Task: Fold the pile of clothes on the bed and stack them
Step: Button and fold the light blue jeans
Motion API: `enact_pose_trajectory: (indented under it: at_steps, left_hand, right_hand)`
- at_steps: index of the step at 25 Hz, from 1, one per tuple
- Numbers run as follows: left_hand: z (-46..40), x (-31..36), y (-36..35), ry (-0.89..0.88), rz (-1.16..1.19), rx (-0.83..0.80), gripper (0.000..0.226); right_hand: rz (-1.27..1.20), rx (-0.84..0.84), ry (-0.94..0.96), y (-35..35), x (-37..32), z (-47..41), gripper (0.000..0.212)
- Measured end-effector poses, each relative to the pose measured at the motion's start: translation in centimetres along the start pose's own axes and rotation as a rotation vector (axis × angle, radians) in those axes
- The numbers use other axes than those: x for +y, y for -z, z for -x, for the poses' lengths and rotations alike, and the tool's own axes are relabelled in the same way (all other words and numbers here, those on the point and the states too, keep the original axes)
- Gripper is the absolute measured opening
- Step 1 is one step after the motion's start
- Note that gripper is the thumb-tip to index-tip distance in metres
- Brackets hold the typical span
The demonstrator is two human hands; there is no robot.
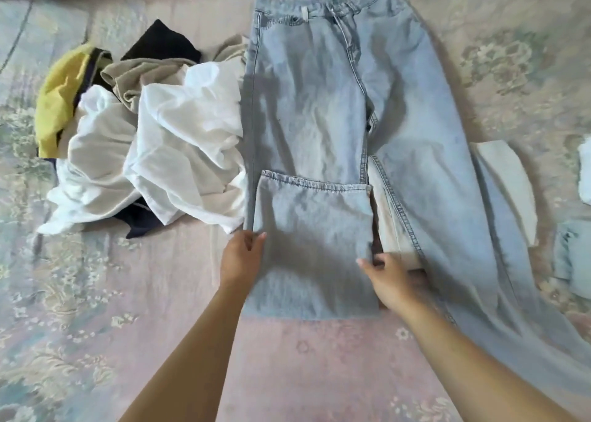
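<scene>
Light blue jeans (323, 95) lie spread on the bed, waistband at the far end. The left leg is folded up, its hem lying across the thigh area. My left hand (243, 255) pinches the left edge of that folded leg section (313, 229). My right hand (391, 277) grips its right edge, fingers tucked under the cloth. The right leg runs straight down toward the lower right. A pile of unfolded clothes (153, 140), white, beige, black and yellow, lies just left of the jeans.
The bedspread (96, 325) is pink and pale green with a floral pattern. A folded white piece (508, 185) lies right of the jeans, partly under them. A folded pale blue item (572, 258) and another white one (585, 172) sit at the right edge.
</scene>
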State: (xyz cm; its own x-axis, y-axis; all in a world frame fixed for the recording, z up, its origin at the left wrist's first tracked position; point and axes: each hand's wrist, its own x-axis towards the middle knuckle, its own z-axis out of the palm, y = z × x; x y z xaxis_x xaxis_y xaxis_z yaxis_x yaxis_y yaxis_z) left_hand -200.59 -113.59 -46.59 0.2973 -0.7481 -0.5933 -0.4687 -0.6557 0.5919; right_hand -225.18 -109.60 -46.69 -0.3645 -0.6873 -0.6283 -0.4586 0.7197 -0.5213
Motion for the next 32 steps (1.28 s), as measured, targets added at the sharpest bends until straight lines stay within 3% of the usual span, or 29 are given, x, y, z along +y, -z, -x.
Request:
enact_pose_trajectory:
  at_steps: [4,6,9,12,15,17,20,25,29,32]
  left_hand:
    - [-0.5,-0.7,0.0,-0.088,-0.218,0.126,0.023]
    - [-0.9,-0.1,0.1,-0.197,-0.202,0.11,0.024]
    - [-2.8,1.8,-0.4,-0.375,-0.235,0.077,0.034]
    - [-4.2,2.8,-0.7,-0.249,-0.138,0.108,0.023]
    - [-3.2,1.7,-0.3,-0.274,-0.083,0.326,0.013]
    - [-2.8,1.2,-0.6,-0.29,-0.087,0.256,0.016]
    - [-2.6,-0.1,-0.6,-0.159,0.006,0.112,0.028]
    - [3.0,-5.7,0.4,0.019,-0.01,0.003,0.015]
    - [4.8,-7.8,1.9,0.052,0.081,0.07,0.029]
    - [5.2,-8.4,2.3,0.082,0.045,0.089,0.032]
  right_hand:
    - [-0.07,0.072,0.051,-0.8,-0.6,-0.6,0.036]
    - [-0.142,0.102,0.065,-1.1,-1.8,-1.9,0.023]
    - [-0.429,0.063,-0.124,-0.9,-3.7,-4.1,0.029]
    - [-0.368,0.162,0.003,-1.1,-3.9,-4.4,0.021]
    - [-0.224,0.325,0.215,-1.7,-4.0,-3.4,0.014]
    - [-0.149,0.365,0.178,-2.0,-4.4,-3.5,0.019]
    - [-0.089,0.273,0.033,-2.4,-4.1,-2.7,0.021]
    - [0.116,0.354,-0.006,-3.5,1.1,3.5,0.026]
    - [-0.307,0.315,-0.124,-2.8,3.2,5.4,0.034]
    - [-0.393,0.235,-0.151,-2.6,3.7,6.3,0.03]
